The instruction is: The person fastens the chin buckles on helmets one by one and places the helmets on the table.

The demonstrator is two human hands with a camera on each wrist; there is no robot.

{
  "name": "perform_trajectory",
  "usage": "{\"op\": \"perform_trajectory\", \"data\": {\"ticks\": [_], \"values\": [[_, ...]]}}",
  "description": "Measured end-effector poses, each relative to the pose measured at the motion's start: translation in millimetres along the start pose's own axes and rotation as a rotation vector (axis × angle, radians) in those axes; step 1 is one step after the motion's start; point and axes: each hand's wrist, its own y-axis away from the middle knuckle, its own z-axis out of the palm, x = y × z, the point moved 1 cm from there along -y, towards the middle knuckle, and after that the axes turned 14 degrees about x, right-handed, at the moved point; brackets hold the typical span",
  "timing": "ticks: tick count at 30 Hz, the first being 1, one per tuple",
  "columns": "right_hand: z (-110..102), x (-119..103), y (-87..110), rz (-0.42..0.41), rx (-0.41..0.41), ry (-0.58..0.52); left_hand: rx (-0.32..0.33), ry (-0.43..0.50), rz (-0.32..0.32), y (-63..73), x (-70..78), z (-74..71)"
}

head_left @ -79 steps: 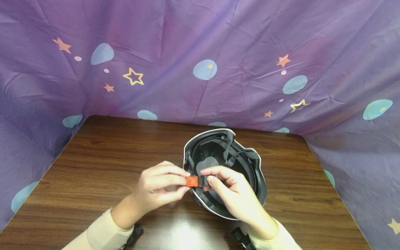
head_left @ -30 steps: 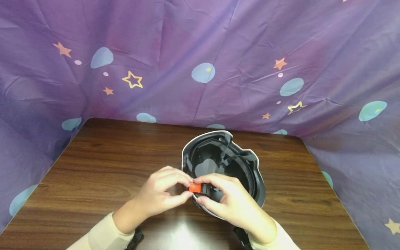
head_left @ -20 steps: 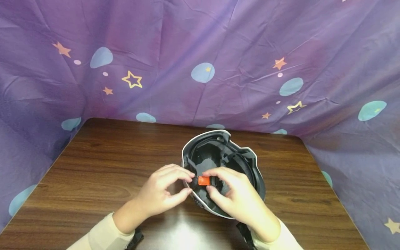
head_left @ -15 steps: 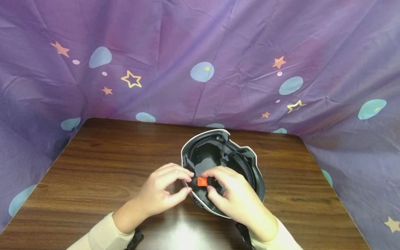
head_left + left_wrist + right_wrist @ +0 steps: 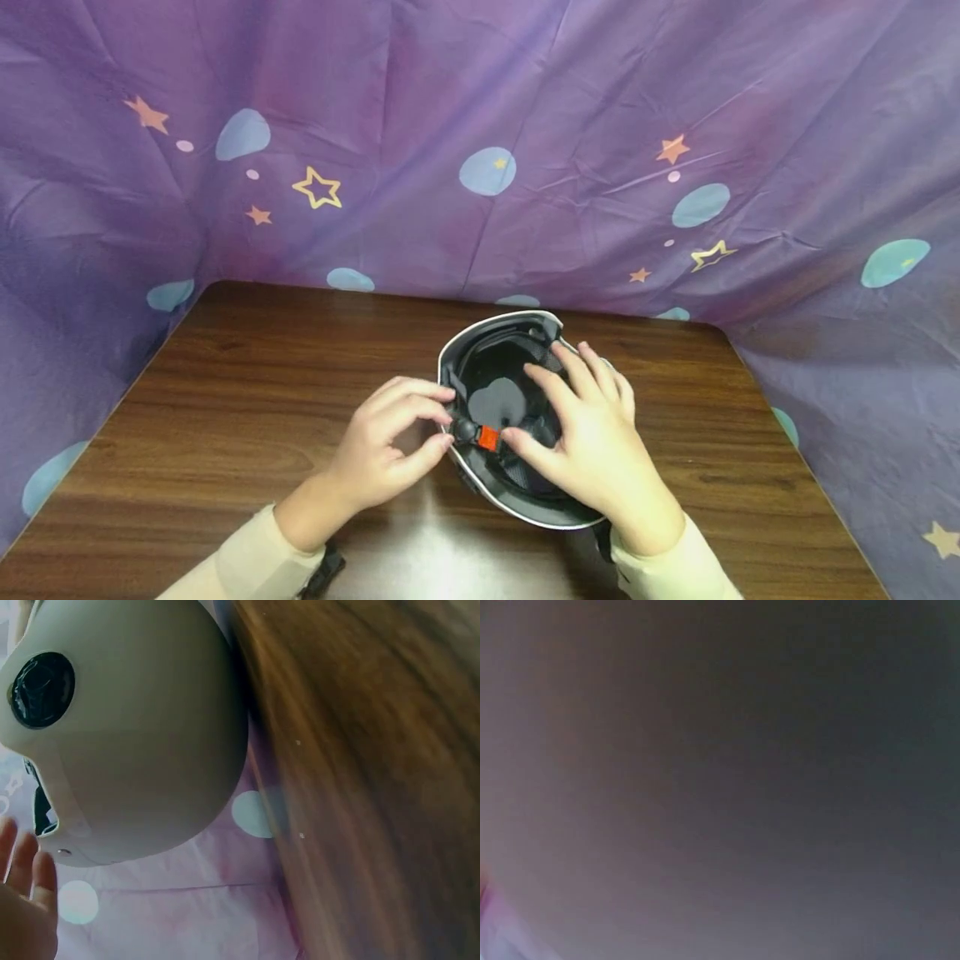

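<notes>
A helmet [image 5: 498,322] with a white rim and dark padding lies upside down on the wooden table [image 5: 262,375]. Across its near-left opening runs a strap with an orange buckle [image 5: 488,437] joined to a black buckle end [image 5: 463,429]. My left hand [image 5: 450,417] curls at the helmet's left rim, its fingertips beside the black end; I cannot tell whether they pinch it. Over the helmet's inside my right hand [image 5: 528,404] spreads with straight fingers, the thumb touching the orange buckle. The left wrist view shows the helmet's pale outer shell [image 5: 142,727]. The right wrist view is a dark blur.
A purple curtain [image 5: 480,167] with stars and blue dots closes off the back and both sides of the table. Bare wood lies to the left and right of the helmet. The table's rounded corners sit at the back left and back right.
The joined buckle has gone from in front of the helmet down into its near-left opening. My right hand has let go of it and spread its fingers over the padding. The left hand stays by the rim.
</notes>
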Motion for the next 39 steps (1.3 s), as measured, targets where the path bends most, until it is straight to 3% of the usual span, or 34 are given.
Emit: {"op": "perform_trajectory", "data": {"ticks": [3,6,8,13,16,21,25,29,36,39], "values": [[2,7,0.0,0.095,-0.111,0.038,0.056,-0.040,0.011,-0.3,-1.9,-1.4],[5,10,1.4,0.159,-0.218,0.064,0.043,-0.061,-0.022,1.0,-2.6,-2.9],[5,11,1.3,0.217,-0.248,0.063,-0.001,-0.076,-0.082,2.7,-2.8,-3.5],[-3,14,-1.8,0.375,-0.232,0.024,-0.112,-0.084,-0.268,7.8,-4.0,-3.9],[-6,16,-1.7,0.382,-0.253,0.004,-0.133,-0.050,-0.333,9.3,-4.5,-4.2],[-1,18,-0.7,0.324,-0.238,-0.074,-0.124,0.005,-0.367,8.6,-6.2,-5.8],[6,16,1.1,0.300,-0.242,-0.122,-0.129,-0.023,-0.392,8.6,-6.7,-7.3],[12,15,2.4,0.338,-0.286,-0.158,-0.139,-0.082,-0.411,10.1,-7.9,-8.7],[20,16,0.6,0.397,-0.369,-0.276,-0.139,-0.047,-0.428,14.3,-10.9,-8.9],[21,15,-0.5,0.445,-0.421,-0.329,-0.155,-0.056,-0.470,13.2,-11.4,-9.3]]}}
